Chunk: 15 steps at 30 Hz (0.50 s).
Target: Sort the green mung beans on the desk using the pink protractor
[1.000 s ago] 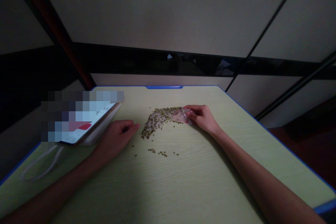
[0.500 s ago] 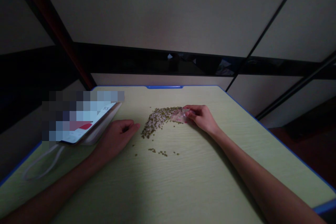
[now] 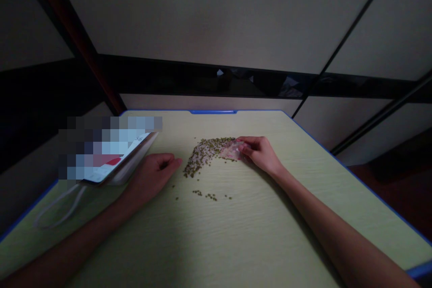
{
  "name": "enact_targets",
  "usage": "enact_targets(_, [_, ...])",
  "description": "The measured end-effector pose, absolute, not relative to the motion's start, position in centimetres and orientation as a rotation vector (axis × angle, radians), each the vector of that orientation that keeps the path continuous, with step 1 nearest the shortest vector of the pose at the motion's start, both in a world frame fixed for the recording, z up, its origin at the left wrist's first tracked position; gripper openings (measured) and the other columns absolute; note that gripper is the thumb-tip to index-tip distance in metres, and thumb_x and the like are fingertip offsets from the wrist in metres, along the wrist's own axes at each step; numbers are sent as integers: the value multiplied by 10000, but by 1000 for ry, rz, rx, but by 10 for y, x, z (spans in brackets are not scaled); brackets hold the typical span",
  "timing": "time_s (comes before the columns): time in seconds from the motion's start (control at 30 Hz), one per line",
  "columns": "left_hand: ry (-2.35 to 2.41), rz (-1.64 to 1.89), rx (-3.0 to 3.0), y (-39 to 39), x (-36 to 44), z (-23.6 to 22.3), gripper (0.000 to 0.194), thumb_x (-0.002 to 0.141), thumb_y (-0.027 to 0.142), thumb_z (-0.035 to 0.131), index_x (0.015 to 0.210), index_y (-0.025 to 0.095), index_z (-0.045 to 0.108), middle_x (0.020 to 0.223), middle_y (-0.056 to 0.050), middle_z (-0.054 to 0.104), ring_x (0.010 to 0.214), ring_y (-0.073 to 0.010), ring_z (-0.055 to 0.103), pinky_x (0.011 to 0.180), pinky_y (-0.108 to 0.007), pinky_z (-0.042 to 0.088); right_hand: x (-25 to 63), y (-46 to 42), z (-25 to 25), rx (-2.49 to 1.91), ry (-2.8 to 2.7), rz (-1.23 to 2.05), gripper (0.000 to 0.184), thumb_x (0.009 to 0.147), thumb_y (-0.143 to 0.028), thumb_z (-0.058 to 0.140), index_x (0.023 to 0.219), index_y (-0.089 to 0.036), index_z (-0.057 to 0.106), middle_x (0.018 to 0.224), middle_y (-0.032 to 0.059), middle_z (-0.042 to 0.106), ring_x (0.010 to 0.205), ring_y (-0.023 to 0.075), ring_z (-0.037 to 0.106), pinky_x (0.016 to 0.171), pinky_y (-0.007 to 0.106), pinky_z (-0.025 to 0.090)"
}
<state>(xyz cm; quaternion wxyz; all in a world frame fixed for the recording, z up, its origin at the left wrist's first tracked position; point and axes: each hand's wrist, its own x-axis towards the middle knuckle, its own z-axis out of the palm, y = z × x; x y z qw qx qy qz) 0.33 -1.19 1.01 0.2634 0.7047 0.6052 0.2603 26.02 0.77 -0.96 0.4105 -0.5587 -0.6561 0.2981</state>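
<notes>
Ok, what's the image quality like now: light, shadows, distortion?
Head view: dim overall; glowing phone screen brightest, partly pixelated; soft shadow beside the right forearm; pale wood-grain table splayed toward the camera, wide-angle style; small green beans slightly soft; clear, pink-marked plastic piece low-contrast.

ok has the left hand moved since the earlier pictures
No, not visibly: the left hand keeps its place relative to the blue strip on the table; the whole view shifted slightly.

Bare left hand (image 3: 153,175) with bare, tapering left forearm (image 3: 101,220), toward eight o'clock; bare right hand (image 3: 265,155) with bare, tapering right forearm (image 3: 322,209), toward four o'clock.
</notes>
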Motion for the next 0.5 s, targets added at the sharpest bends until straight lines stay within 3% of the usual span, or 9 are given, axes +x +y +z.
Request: enact_targets(0.5, [1626,710,1932,-12,3,9,337,716,379,398,461,191,282,461,68,263,450,-77,304,458,-221,254,252,6,-9,-1422,-1656,682,378,680,-236,495,958,-45,665,646,61,612,511,102,436,475,217,349])
